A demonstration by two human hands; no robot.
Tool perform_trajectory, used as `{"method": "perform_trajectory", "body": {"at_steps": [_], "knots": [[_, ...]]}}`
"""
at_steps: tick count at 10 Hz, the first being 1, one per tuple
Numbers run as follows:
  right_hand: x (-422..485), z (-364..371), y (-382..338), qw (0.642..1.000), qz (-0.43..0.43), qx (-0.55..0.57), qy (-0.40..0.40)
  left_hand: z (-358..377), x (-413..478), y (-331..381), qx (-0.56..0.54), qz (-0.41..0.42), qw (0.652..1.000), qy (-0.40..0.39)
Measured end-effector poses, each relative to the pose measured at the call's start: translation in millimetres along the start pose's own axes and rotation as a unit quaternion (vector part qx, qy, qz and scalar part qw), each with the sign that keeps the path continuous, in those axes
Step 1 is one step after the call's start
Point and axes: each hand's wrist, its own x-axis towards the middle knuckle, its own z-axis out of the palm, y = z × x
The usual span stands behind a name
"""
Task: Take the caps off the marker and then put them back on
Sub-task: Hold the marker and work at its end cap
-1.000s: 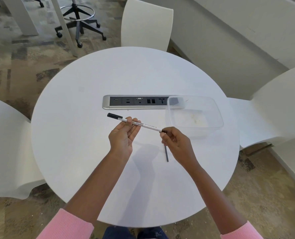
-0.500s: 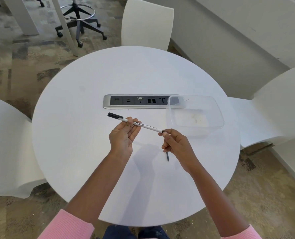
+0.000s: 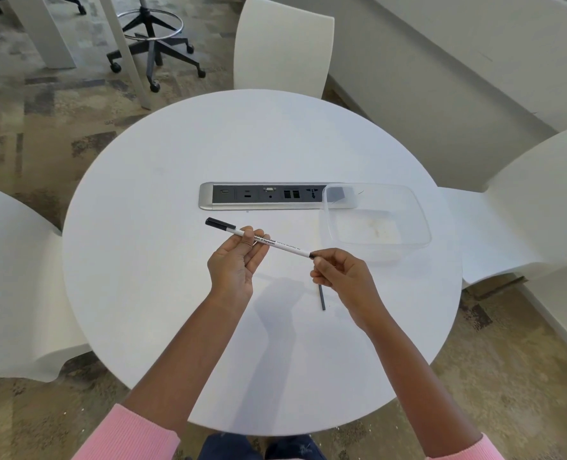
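Marker (image 3: 277,243) held above table (image 3: 143,260), white barrel, black cap (image 3: 220,223) on far-left end. Left hand (image 3: 234,265) pinching barrel mid-length, fingers closed on it. Right hand (image 3: 342,275) fingers clamped on near end, second cap mostly hidden inside the grip. Thin dark stick (image 3: 322,297) flat on table beneath right hand. Clear tub (image 3: 376,220) just right, only faint smears inside, overlapping socket strip (image 3: 262,195).

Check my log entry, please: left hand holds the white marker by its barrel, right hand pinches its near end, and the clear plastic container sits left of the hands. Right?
One detail is wrong: the head view shows the clear plastic container to the right of the hands, beside the power strip. The left hand does hold the marker barrel; the right hand pinches its near end.
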Motion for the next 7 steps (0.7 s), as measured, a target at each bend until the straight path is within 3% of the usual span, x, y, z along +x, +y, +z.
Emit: {"method": "perform_trajectory", "body": {"at_steps": [2, 5, 7], "knots": [[-2.8, 3.4, -5.9, 0.991, 0.051, 0.12, 0.007, 0.9, 0.1, -0.8, -0.002, -0.002, 1.0, -0.002], [0.8, 1.1, -7.2, 0.993, 0.041, 0.11, 0.021, 0.8, -1.6, 0.2, 0.002, -0.004, 1.0, -0.003], [1.8, 4.9, -8.4, 0.985, 0.099, 0.139, 0.011, 2.3, -2.1, -0.1, 0.007, -0.006, 1.0, -0.004]]}}
